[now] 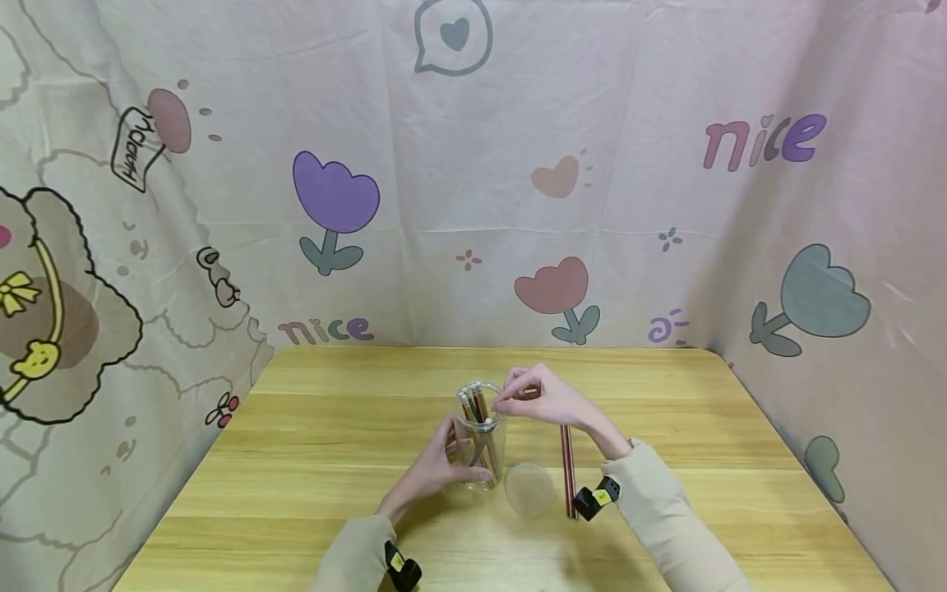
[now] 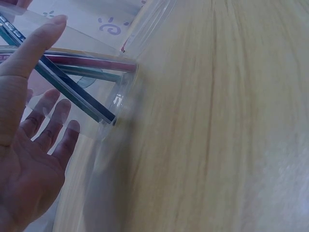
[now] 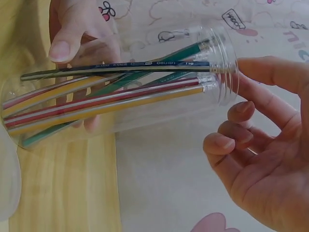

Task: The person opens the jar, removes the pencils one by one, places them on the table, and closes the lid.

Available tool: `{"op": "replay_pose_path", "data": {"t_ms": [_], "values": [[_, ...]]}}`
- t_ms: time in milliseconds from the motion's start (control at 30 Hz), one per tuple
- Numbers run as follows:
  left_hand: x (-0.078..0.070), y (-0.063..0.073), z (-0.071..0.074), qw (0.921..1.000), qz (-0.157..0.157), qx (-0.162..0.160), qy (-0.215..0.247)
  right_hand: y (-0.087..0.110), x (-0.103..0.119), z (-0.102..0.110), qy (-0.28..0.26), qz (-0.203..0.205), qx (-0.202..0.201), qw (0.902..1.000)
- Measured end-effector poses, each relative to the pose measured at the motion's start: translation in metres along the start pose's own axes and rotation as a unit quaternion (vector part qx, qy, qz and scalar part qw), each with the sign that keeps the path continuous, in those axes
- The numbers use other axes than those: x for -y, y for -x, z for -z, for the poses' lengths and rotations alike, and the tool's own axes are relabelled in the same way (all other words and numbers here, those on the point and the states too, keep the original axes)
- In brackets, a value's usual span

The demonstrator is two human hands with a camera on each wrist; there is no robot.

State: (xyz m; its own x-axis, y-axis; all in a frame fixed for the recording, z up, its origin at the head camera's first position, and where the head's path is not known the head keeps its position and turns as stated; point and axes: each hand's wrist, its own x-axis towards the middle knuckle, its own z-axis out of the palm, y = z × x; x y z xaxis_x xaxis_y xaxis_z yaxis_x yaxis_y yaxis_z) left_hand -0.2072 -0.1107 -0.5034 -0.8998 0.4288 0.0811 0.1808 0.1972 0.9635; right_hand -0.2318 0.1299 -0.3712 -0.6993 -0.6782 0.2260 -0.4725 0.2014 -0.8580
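A clear jar (image 1: 497, 452) stands on the table with several pencils (image 3: 145, 96) leaning inside it, among them red, yellow, green and dark blue ones. My left hand (image 1: 436, 470) grips the jar low on its side, thumb across the near face and fingers behind it. At the jar's mouth is my right hand (image 1: 543, 396), thumb and forefinger close together right at the rim. In the right wrist view those fingertips meet beside the top end of the dark blue pencil (image 3: 135, 67); I cannot tell whether they pinch it. The other right fingers curl loosely.
Right of the jar, a round translucent lid (image 1: 528, 489) lies flat on the wooden table (image 1: 333, 411). Beyond it are dark red pencils (image 1: 568, 469) side by side, partly under the right forearm. A patterned cloth (image 1: 459, 181) hangs behind the table and along its sides.
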Motion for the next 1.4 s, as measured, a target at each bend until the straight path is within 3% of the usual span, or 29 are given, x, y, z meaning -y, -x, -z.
{"op": "replay_pose_path", "data": {"t_ms": [133,300,633,933,1067,1300,1400], "values": [[0.000,0.000,0.000,1.0000,-0.001,0.000,0.001,-0.002,0.002,0.001,0.014,-0.015,0.003,0.9998],[0.000,0.000,0.000,1.0000,0.004,0.000,0.000,-0.006,0.003,0.000,0.041,-0.032,-0.025,0.9983],[0.001,-0.001,0.000,1.0000,0.001,-0.002,-0.006,-0.009,0.001,-0.004,0.096,-0.014,-0.045,0.9943],[0.001,0.000,-0.001,1.0000,-0.001,-0.004,-0.001,-0.010,0.010,-0.008,0.140,-0.022,-0.075,0.9870],[0.001,0.000,-0.001,1.0000,0.003,-0.007,0.004,-0.011,0.007,-0.011,0.159,-0.003,-0.102,0.9820],[0.001,0.000,-0.001,1.0000,-0.001,-0.007,-0.002,-0.010,-0.003,-0.018,0.180,0.070,-0.163,0.9674],[0.001,0.000,0.000,0.9999,0.001,-0.007,-0.008,-0.009,-0.005,-0.020,0.181,0.079,-0.177,0.9641]]}}
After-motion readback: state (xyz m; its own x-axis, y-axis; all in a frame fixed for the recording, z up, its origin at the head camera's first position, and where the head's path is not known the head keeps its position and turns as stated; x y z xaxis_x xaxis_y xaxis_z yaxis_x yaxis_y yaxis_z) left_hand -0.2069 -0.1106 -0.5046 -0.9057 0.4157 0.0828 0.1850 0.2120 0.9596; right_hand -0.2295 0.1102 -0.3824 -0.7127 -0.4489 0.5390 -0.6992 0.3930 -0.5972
